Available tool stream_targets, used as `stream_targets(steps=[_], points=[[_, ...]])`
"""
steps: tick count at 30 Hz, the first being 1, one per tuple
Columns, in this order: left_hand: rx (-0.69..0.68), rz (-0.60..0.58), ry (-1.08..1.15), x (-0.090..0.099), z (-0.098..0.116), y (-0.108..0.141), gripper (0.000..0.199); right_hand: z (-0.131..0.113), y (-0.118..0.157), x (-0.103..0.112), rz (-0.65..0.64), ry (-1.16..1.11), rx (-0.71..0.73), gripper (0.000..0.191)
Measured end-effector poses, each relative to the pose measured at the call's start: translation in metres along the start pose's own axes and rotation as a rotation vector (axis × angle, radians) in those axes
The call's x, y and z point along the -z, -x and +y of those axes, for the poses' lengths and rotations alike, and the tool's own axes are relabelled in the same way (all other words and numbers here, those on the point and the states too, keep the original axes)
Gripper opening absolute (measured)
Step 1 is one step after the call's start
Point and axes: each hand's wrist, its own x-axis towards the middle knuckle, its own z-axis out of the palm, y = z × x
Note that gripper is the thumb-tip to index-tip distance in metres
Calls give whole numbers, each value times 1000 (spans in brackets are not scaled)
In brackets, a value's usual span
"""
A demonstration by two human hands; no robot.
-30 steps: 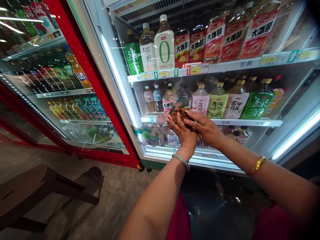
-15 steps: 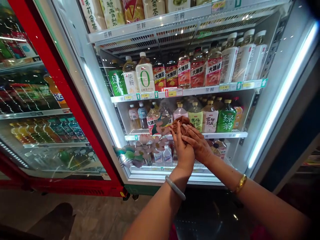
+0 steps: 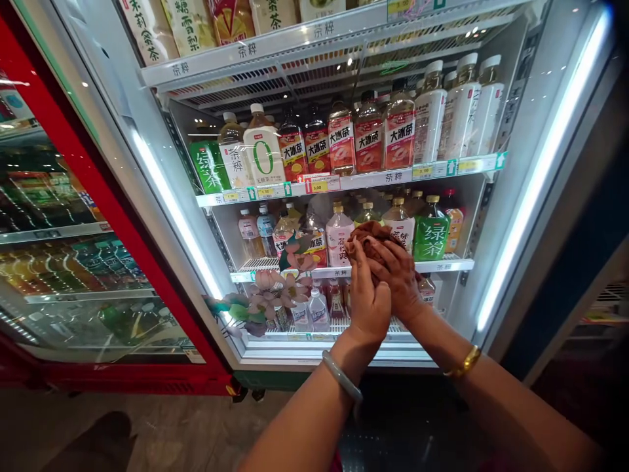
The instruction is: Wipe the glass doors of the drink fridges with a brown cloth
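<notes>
Brown cloth (image 3: 372, 235) | bunched under, beyond fingertips | left hand (image 3: 369, 298), right hand (image 3: 400, 278) clasped on it

Facing you, the white-edged upper shelf (image 3: 285, 39) holds pale-labelled plastic bottles (image 3: 184, 26), their tops out of view. On the white-edged middle shelf (image 3: 363, 180), you have a white-labelled bottle marked with a green zero (image 3: 263, 151) and red-labelled tea bottles (image 3: 368, 134), all upright. The white-edged lower shelf (image 3: 464, 265) bears a green-labelled plastic bottle (image 3: 431, 233); the white wire bottom rack (image 3: 339, 324), small blue-and-white-labelled bottles (image 3: 318, 311).
</notes>
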Motion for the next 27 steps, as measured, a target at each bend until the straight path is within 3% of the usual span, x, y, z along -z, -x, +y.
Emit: stream_targets(steps=[3, 6, 10, 14, 16, 19, 22, 24, 27], points=[[18, 97, 90, 2, 2, -2, 75, -2, 9, -10, 10, -11, -12, 43], [50, 151, 91, 11, 4, -12, 61, 9, 2, -15, 97, -41, 73, 44], [-107, 154, -163, 31, -7, -26, 51, 35, -19, -6, 90, 22, 101, 44], [-281, 212, -475, 41, -31, -32, 55, 52, -21, 2, 196, 77, 44, 40], [-243, 207, -584, 39, -44, -32, 60, 48, -12, 0, 236, 80, -9, 40], [-191, 143, -679, 34, -57, -28, 63, 21, 2, -9, 198, 90, -84, 36], [-199, 91, -714, 32, -64, -24, 61, -4, 0, -14, 78, 64, 16, 34], [-203, 78, -727, 34, -67, -23, 60, -1, -11, -10, 30, 41, 81, 35], [-201, 74, -753, 36, -67, -23, 60, 35, -26, 9, 139, 63, 35, 31]])
